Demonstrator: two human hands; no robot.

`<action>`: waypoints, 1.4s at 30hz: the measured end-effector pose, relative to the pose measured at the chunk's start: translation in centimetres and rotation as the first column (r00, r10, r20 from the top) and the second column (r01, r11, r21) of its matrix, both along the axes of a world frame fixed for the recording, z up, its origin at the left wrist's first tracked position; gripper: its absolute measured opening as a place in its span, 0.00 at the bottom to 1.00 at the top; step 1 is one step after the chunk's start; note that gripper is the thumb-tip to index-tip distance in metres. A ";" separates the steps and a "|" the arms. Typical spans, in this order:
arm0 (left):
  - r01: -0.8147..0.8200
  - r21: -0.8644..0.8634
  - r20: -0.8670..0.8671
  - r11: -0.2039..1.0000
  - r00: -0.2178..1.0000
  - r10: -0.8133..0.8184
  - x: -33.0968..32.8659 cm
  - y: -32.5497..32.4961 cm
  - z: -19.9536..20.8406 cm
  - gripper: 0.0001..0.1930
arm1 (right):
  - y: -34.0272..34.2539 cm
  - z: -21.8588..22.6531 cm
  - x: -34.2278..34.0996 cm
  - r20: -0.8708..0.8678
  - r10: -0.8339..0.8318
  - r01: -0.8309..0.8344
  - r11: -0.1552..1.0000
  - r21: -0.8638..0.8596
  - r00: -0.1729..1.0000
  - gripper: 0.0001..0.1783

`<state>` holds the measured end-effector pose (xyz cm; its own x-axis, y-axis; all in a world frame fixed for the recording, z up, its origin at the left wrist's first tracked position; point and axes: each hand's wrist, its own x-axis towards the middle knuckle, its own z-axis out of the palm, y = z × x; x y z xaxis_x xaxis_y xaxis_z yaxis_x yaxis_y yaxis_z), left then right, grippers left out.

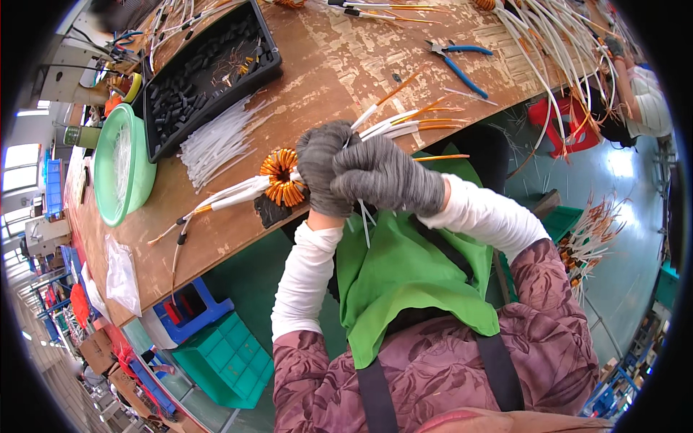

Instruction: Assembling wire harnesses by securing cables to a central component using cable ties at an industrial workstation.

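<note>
Head view: the gray knit-gloved left hand's (322, 169) fingers clasp smooth white-sleeved wires (394, 130); the right hand's (390, 173) curl closed, contents hidden; left of the fingers, a ribbed copper ring (273, 182).

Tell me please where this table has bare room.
Bare wood shows between the black tray and blue-handled pliers; a smaller patch lies between the plastic bag and the white leads. It is crowded around the left hand, right hand and coil.

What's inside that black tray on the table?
Lots of little black pieces, plus some thin copper-coloured strands. Whatever lies underneath is covered, so I can't tell.
</note>
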<state>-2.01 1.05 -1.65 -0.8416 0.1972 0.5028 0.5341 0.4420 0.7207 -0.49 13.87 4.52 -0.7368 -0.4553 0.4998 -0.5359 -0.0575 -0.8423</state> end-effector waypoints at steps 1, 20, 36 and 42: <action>0.042 0.111 0.201 0.993 0.978 -0.064 -0.1 -0.4 0.2 0.09 | 0.3 0.7 -0.2 0.045 0.020 -0.023 0.998 0.057 0.999 0.10; 0.212 -0.435 -0.011 0.875 0.971 -0.240 1.2 -0.2 2.7 0.30 | 8.4 -2.7 -1.3 -0.301 -0.181 0.351 0.463 0.814 0.936 0.42; 0.199 -0.147 0.142 0.969 0.974 -0.178 -2.1 -1.4 1.5 0.15 | 24.2 -6.7 -7.9 -0.596 -0.401 0.689 0.139 0.711 0.696 0.39; 0.123 0.427 0.665 0.896 0.629 -0.403 -2.5 -1.5 2.0 0.18 | 23.8 -7.7 -9.5 -0.683 -0.502 0.773 -0.043 0.633 0.531 0.23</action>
<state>-4.54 -0.45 0.35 -0.8908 0.4224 -0.1673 -0.1633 0.0460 0.9855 -9.96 37.66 -3.21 -0.9166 -0.0423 0.3976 -0.0366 0.9991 0.0217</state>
